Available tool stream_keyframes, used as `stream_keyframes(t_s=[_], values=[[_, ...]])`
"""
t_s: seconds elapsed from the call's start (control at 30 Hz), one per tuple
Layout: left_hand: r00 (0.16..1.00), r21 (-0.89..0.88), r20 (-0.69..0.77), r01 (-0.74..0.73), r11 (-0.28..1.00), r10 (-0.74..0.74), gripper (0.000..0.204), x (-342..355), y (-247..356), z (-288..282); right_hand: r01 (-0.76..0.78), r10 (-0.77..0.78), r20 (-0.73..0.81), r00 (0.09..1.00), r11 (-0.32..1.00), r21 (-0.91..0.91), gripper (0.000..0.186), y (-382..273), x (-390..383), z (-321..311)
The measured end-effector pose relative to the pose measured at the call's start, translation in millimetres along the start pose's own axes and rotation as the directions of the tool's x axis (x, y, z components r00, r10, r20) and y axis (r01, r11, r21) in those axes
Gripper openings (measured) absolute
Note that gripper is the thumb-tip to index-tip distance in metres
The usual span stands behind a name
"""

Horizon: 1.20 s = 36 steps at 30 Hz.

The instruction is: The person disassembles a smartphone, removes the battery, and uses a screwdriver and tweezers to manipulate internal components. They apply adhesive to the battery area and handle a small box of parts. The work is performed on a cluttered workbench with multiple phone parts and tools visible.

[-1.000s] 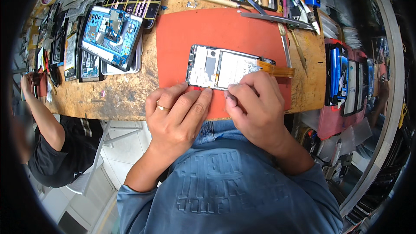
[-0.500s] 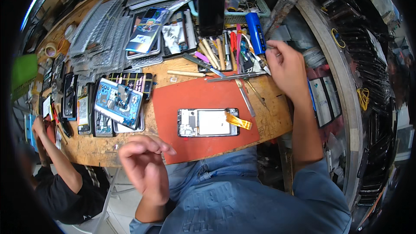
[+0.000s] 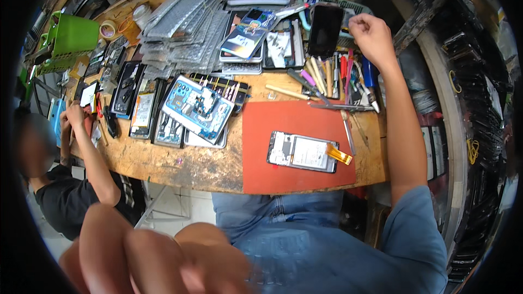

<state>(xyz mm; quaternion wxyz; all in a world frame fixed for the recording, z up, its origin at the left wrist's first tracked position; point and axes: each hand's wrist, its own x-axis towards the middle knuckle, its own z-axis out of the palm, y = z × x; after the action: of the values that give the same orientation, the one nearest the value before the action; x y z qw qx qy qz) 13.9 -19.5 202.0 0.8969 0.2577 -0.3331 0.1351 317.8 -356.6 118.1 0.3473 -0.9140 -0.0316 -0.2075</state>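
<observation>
On the red mat (image 3: pixel 261 177) lies an opened phone (image 3: pixel 302 151), its battery showing and an orange flex cable (image 3: pixel 339 154) sticking out past its right end. My right hand (image 3: pixel 372 38) is stretched out to the far right, beside the green basket (image 3: pixel 357 8) and a dark-screened phone (image 3: pixel 326 29). Its fingers are curled closed; what they hold, if anything, is hidden. Very close and large at the lower left, my left hand (image 3: pixel 147 256) is raised off the table. Motion smears its bent fingers, and no held thing can be made out.
Several tools (image 3: pixel 332 73), a blue cylinder (image 3: pixel 369 72) and tweezers (image 3: pixel 343 107) lie behind the mat. Opened phones (image 3: pixel 199 109) and bubble-wrap packs (image 3: pixel 182 32) crowd the left side. A co-worker (image 3: pixel 76 185) sits at the far left, handling something near a green bin (image 3: pixel 71 38).
My right hand has gone from beside the blue cylinder farther away, up to the basket. My left hand has risen close to the camera. The view has shifted left, so the table sits farther right.
</observation>
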Motion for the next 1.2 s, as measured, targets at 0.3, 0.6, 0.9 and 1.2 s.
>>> stream_keyframes(t_s=[0.3,0.6,0.9,1.2], values=[[0.859,0.693,-0.489,0.49,0.528,-0.155,0.013,-80.8,-68.0,-109.4,0.639,-0.271,0.592,0.759,0.485,-0.597,0.026,-121.6,70.2,113.4],[0.92,0.873,-0.346,0.387,0.297,-0.184,0.017,-87.2,-54.9,-139.2,0.613,-0.395,0.492,0.776,0.287,-0.736,0.016,-113.0,83.4,117.6],[0.895,0.801,-0.442,0.361,0.478,0.065,0.019,-68.5,-82.1,-120.1,0.585,-0.505,0.508,0.697,0.811,0.004,0.025,-152.0,-113.6,-32.0],[0.927,0.773,-0.326,0.375,0.513,-0.186,0.015,-108.0,-75.7,-111.3,-0.294,0.126,0.266,0.956,0.442,0.847,0.045,-115.8,-285.8,-7.5]])
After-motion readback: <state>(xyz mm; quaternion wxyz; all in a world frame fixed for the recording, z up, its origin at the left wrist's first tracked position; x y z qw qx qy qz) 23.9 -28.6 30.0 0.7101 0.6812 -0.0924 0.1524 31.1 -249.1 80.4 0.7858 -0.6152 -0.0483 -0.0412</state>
